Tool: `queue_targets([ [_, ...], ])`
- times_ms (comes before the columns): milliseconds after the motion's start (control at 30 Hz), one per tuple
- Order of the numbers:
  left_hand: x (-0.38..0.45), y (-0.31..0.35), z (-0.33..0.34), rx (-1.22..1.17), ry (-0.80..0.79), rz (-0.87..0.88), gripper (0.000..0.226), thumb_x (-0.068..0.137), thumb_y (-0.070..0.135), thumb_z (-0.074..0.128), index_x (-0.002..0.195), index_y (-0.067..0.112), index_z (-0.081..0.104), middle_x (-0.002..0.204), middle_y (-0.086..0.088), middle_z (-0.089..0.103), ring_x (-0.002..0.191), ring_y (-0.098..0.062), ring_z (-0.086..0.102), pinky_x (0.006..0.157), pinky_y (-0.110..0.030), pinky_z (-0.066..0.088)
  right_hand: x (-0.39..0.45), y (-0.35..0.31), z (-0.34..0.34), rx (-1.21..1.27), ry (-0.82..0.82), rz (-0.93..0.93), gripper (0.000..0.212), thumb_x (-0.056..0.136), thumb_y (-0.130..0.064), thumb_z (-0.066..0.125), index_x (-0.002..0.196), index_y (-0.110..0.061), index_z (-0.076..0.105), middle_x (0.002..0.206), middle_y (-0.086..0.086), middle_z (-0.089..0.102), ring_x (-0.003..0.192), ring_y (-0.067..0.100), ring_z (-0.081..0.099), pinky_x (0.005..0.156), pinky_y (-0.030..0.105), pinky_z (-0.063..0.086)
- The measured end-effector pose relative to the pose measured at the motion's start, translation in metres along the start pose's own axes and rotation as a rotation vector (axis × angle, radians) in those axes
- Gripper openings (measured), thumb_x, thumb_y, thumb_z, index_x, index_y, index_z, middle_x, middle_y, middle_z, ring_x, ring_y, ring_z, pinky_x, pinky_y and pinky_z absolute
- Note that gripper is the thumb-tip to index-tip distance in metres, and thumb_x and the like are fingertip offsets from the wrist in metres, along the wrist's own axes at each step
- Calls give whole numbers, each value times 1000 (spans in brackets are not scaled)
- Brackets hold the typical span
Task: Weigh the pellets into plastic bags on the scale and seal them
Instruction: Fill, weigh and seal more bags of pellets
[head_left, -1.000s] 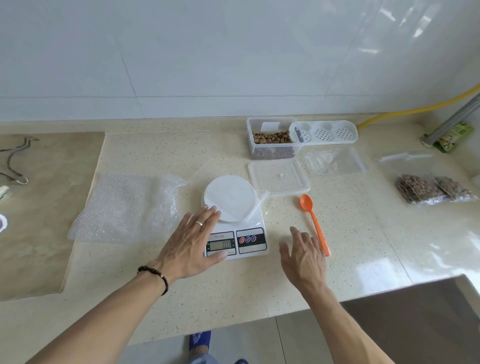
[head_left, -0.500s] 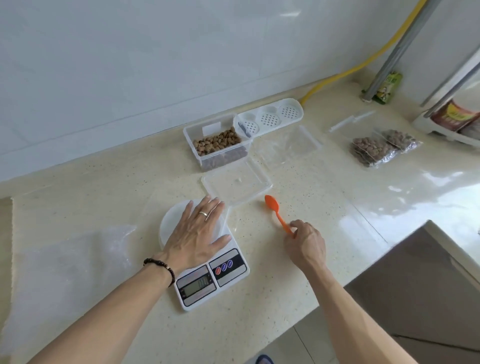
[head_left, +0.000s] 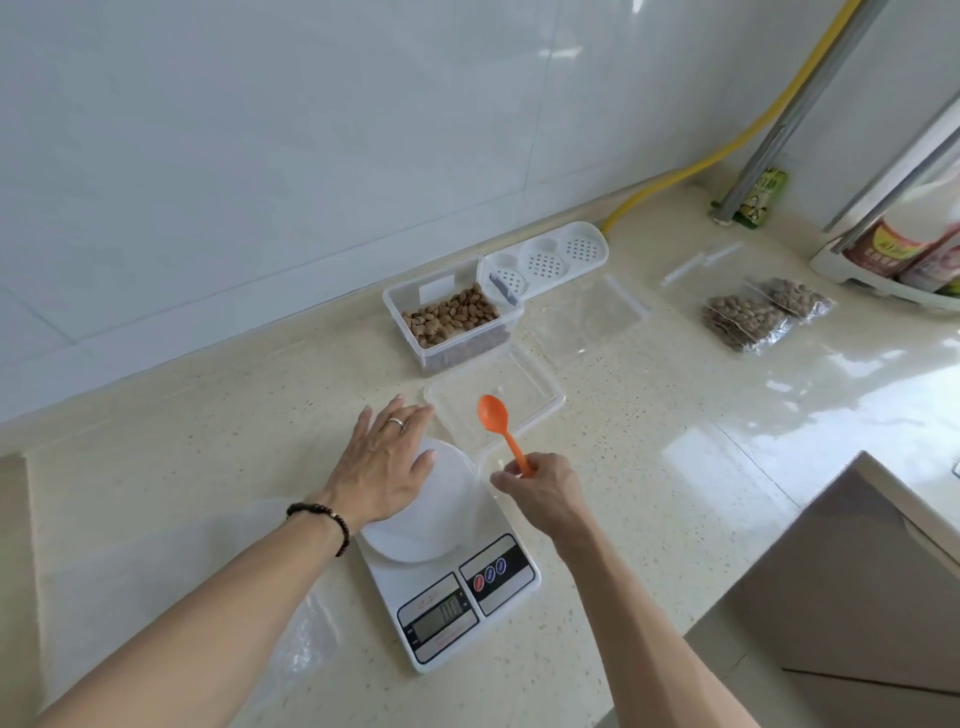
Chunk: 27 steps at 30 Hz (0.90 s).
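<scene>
A white digital scale (head_left: 452, 587) stands on the beige counter in front of me. My left hand (head_left: 387, 462) lies flat with straight fingers over the far left part of its round platform, where a clear plastic bag (head_left: 470, 467) lies. My right hand (head_left: 540, 486) pinches the handle of an orange spoon (head_left: 498, 423), raised above the scale's right side, bowl pointing away. A clear box of brown pellets (head_left: 449, 317) stands open behind, its lid (head_left: 519, 400) lying between box and scale. Two filled bags of pellets (head_left: 748, 322) lie at the right.
A white perforated tray (head_left: 550, 254) leans against the box. Empty clear bags (head_left: 587, 312) lie to its right. Bubble wrap (head_left: 291, 639) lies left of the scale. A yellow hose (head_left: 691, 166), a metal pole and a rack with bottles (head_left: 904, 249) stand at the far right. The counter edge drops off at the right.
My right hand has picked the orange spoon up off the counter and lifted it toward the lid. My left hand has slid further across the scale platform. The view has swung left.
</scene>
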<state>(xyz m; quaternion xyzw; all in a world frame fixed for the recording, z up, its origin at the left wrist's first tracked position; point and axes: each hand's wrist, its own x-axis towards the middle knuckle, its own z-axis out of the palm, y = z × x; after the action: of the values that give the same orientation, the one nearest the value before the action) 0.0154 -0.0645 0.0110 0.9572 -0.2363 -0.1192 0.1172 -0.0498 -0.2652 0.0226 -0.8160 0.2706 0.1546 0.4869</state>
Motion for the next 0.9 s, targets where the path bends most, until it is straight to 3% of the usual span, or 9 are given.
queue_targets([
  [133, 6, -3, -5, -23, -52, 13, 50, 101, 38, 35, 146, 17, 30, 152, -2, 33, 149, -19, 6, 120, -47, 2, 1, -9, -2, 32, -12, 17, 11, 82, -19, 72, 85, -10, 68, 67, -1, 57, 58, 12, 50, 58, 27, 45],
  [333, 11, -3, -12, -2, -120, 40, 46, 97, 42, 45, 138, 22, 42, 143, 1, 43, 143, -15, 22, 120, -44, 2, 0, -12, -2, -84, -36, 16, 35, 78, -37, 79, 99, -12, 65, 83, 0, 64, 67, 11, 58, 58, 21, 45],
  [567, 4, 2, -13, -44, -71, 32, 44, 97, 39, 45, 137, 21, 45, 141, 0, 44, 142, -15, 24, 120, -43, 2, 3, -20, 3, -44, -74, -53, 6, 82, -13, 70, 83, -7, 68, 68, 5, 60, 61, 13, 52, 62, 28, 46],
  [633, 6, 4, -18, -66, -47, 35, 33, 98, 35, 44, 126, 20, 53, 134, 2, 49, 138, -13, 29, 120, -46, 3, -1, -28, -9, 57, -73, -122, 4, 82, -9, 66, 84, -6, 66, 71, 11, 69, 60, 15, 51, 59, 30, 44],
  [700, 9, 8, -26, -152, -8, 26, 18, 98, 28, 42, 102, 22, 58, 115, 5, 57, 120, -13, 45, 118, -47, 12, -1, -37, -23, 96, -67, -191, 3, 85, -9, 63, 87, -7, 65, 72, 5, 74, 61, 16, 49, 58, 31, 42],
  [800, 13, 16, -47, -461, 7, -35, 19, 97, 20, 44, 83, 23, 57, 89, 8, 64, 87, -11, 57, 93, -35, 44, 3, -50, -46, 62, -112, -260, 8, 81, -10, 66, 89, -11, 67, 68, -1, 72, 61, 17, 46, 57, 30, 39],
  [900, 16, 26, -68, -614, 15, -103, 22, 97, 19, 45, 81, 23, 59, 78, 2, 67, 72, -7, 59, 66, -22, 44, 7, -62, -68, 2, -211, -273, 17, 72, -11, 73, 88, -16, 72, 63, 1, 59, 61, 15, 46, 54, 27, 37],
])
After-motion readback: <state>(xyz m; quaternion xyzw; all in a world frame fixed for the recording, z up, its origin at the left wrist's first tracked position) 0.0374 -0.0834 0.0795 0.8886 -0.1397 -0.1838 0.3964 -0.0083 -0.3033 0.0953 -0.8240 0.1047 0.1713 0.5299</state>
